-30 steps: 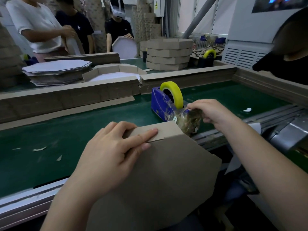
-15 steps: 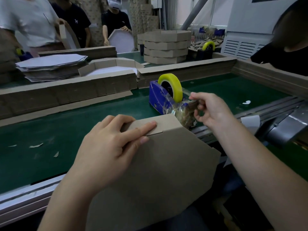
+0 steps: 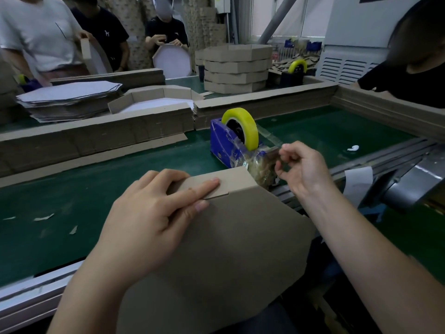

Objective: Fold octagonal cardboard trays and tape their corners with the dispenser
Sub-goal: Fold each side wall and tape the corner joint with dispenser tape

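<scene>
Gripping a brown cardboard tray (image 3: 216, 249) with the left hand (image 3: 154, 220) at the near edge of the green table (image 3: 96, 189). Tray held on edge and tilted back toward the body, plain outer face toward the camera, lower part hanging past the table's metal rail (image 3: 36, 292). Thumb and forefinger laid along a folded side wall at the top corner, pressing one flap over the next. Other fingers hooked over the top rim.

Right hand (image 3: 303, 169) up at the front of the blue tape dispenser (image 3: 224, 143), just beyond the tray's upper right corner and close to the near edge. Fingers curled, forefinger tip at the end of a clear tape strip (image 3: 269, 138) drawn off the yellow roll (image 3: 240, 124), thumb a little below with a gap between. Cannot tell whether the tape is pinched or only touched.

Low cardboard walls (image 3: 96, 138) along the far and right edges of the table. Behind the far wall, a half-folded tray with a white inside (image 3: 154, 102), a pile of flat blanks (image 3: 69, 100) to its left, and a stack of finished octagonal trays (image 3: 236, 68) further back. Beside that stack, a second dispenser (image 3: 295, 71) with a yellow roll. Small cardboard scraps (image 3: 43, 216) toward the table's left end, a white scrap (image 3: 352, 148) toward the right. Other people standing past the far side, two of them handling trays. Another person in black at the right edge.
</scene>
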`<state>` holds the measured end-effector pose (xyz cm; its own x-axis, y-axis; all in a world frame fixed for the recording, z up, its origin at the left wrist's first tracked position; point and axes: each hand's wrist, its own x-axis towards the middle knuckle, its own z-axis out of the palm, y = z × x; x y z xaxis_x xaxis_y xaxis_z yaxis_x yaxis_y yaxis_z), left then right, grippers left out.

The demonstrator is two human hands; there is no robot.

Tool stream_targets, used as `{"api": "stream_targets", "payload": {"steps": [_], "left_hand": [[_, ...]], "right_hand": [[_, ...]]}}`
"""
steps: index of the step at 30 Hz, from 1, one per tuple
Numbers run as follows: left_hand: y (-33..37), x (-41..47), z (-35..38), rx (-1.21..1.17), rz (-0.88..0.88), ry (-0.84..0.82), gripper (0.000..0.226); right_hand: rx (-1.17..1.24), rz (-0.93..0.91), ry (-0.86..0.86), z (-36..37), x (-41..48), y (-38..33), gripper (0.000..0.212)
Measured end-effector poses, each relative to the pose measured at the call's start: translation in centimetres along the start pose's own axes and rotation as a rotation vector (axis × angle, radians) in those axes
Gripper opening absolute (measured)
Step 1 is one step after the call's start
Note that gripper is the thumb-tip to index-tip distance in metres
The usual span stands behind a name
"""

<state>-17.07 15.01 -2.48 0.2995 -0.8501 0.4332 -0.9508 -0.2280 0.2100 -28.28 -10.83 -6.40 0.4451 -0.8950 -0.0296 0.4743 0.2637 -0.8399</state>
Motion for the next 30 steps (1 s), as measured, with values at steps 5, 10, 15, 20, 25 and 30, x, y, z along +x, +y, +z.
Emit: {"api": "stream_targets", "payload": {"steps": [5,10,15,20,25,30], "left_hand": [[0.1,0.2,-0.1,0.003,-0.013,-0.024,0.046],[0.1,0.4,0.0,0.000,-0.013,-0.027,0.046],[0.5,0.5,0.2,0.004,0.022,-0.010,0.044],[0.1,0.3,0.1,-0.051,0.023,0.018,0.044],[-0.1,0.2,0.3,-0.108,0.036,0.069,0.040],[-0.2,0.1,0.4,-0.101,0.050,0.101,0.037]], "right_hand": [[0.119,-0.019,-0.009,-0.8,-0.2,0.9,0.052],[0.117,-0.063,-0.050,-1.2,-0.1,1.2,0.050],[-0.206,-0.165,-0.010,-2.3,-0.3,1.5,0.043],[-0.938,-0.314,0.043,-3.8,-1.2,0.8,0.023],[-1.262,-0.526,0.111,-3.1,-1.7,-0.3,0.024],[-1.332,-0.568,0.194,-2.8,-2.8,-1.1,0.017]]}}
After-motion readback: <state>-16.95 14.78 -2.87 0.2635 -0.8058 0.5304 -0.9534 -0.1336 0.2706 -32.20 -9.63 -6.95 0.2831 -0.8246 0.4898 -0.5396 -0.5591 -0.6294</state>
